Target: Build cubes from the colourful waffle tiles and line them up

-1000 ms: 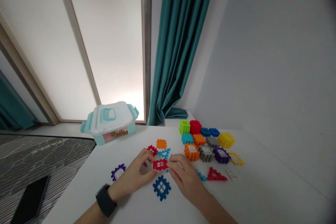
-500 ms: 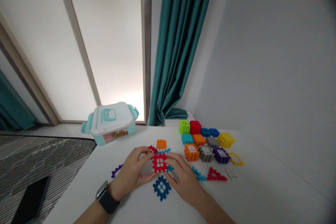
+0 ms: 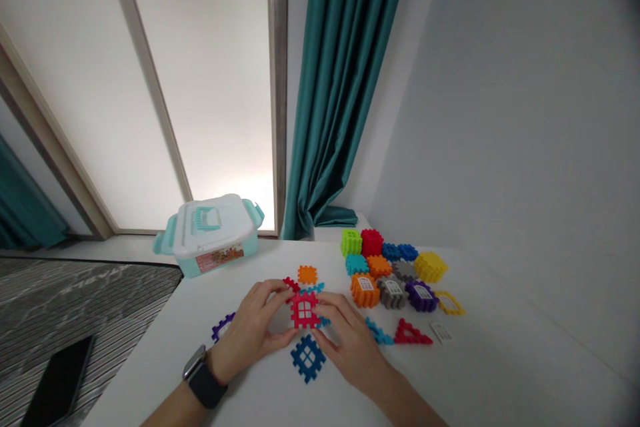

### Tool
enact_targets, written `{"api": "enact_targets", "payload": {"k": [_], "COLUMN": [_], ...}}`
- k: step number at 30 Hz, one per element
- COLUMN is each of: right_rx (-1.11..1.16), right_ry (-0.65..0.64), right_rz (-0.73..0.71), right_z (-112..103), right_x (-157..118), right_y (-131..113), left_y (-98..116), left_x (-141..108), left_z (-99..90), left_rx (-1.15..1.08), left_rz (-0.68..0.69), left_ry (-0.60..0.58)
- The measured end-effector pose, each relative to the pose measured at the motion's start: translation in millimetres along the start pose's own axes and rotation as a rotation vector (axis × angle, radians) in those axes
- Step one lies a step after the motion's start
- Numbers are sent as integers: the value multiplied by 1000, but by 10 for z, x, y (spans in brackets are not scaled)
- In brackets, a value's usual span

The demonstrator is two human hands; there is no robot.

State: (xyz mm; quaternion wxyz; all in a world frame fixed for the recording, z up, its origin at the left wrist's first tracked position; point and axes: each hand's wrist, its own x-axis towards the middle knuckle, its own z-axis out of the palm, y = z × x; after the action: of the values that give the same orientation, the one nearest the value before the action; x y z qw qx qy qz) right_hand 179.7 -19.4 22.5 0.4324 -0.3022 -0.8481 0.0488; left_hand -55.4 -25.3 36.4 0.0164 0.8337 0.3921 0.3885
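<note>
Two stretches from the near edge came first in my remote view: a blue tile (image 3: 308, 358) lay on the worktop (image 3: 280, 403), one corner aimed at that edge, set apart enough, I judged, to spare the thumbs. Beyond it, my left hand (image 3: 253, 323) and right hand (image 3: 350, 343) pinched opposite sides of a red window tile (image 3: 295, 311), thumbs below and fingers above, probably so that neither side could twist. Its face was turned to my camera; I could not tell whether its lower edge touched the worktop.

A purple tile (image 3: 217, 331) sat partly hidden by my left wrist. Towards the right edge lay a red triangle (image 3: 415, 339) beside light-blue pieces (image 3: 379, 332). Farther on, stacks (image 3: 365, 297) stood mostly grouped by colour, presumably for easy picking, while an orange tile (image 3: 307, 275) lay flat beyond my fingers. The lidded box (image 3: 217, 220) occupied the far left corner, likely out of my hands' way.
</note>
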Motion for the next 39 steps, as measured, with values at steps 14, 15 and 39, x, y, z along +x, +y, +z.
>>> {"api": "enact_targets", "payload": {"k": [14, 15, 39], "right_rx": [-118, -135, -483], "right_ry": [44, 49, 159], "right_rz": [72, 74, 111], "right_z": [75, 74, -517], "right_x": [-29, -29, -258], "right_y": [-45, -55, 19], "left_y": [50, 52, 388], "left_x": [13, 16, 609], "left_z": [78, 79, 475], "left_rx": [-14, -11, -16], "left_rz": [19, 21, 221], "left_ry": [24, 25, 10]}}
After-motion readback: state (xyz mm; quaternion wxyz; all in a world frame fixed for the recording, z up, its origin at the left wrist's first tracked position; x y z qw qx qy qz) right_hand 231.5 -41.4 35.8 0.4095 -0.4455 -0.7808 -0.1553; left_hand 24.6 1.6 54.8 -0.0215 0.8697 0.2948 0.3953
